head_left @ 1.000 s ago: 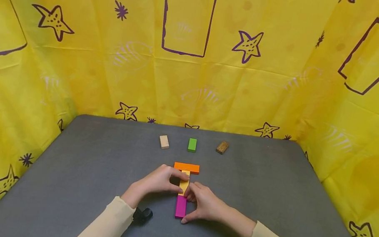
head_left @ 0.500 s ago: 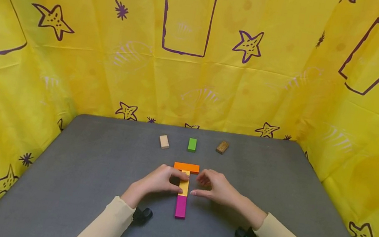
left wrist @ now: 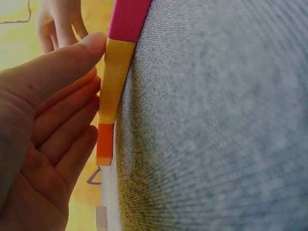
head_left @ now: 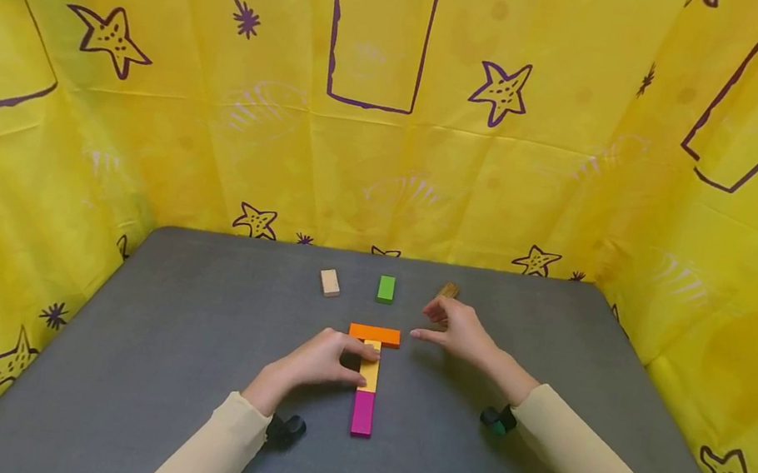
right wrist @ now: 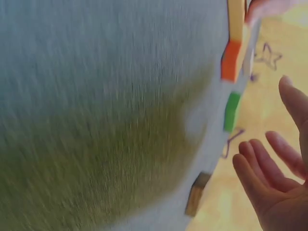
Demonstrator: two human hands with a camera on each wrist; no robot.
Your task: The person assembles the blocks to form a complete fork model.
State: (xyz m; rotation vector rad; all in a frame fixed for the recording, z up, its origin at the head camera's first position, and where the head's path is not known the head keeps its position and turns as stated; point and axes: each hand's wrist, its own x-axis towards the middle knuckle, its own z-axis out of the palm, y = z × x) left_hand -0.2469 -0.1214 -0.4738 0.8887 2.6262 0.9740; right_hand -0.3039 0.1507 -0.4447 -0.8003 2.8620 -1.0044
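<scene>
A yellow wooden block [head_left: 369, 372] lies between an orange block [head_left: 373, 335] set crosswise at its far end and a magenta block [head_left: 363, 414] at its near end; together they form a T. My left hand [head_left: 324, 358] rests its thumb and fingertips on the yellow block, palm apart from it. To the right of the T, my right hand [head_left: 459, 331] hovers with thumb and fingers apart, holding nothing. Just beyond its fingers lies a brown wooden block [head_left: 449, 290], partly hidden by the hand in the head view but plain in the right wrist view [right wrist: 196, 195].
Behind the T, a green block [head_left: 386, 289] and a pale wood block [head_left: 329, 283] lie on the grey tabletop [head_left: 224, 294]. A yellow patterned curtain [head_left: 358, 182] closes off the back and both sides.
My right hand has left the side of the magenta block and moved away and to the right, up near the brown block. My left hand and the blocks stay in place.
</scene>
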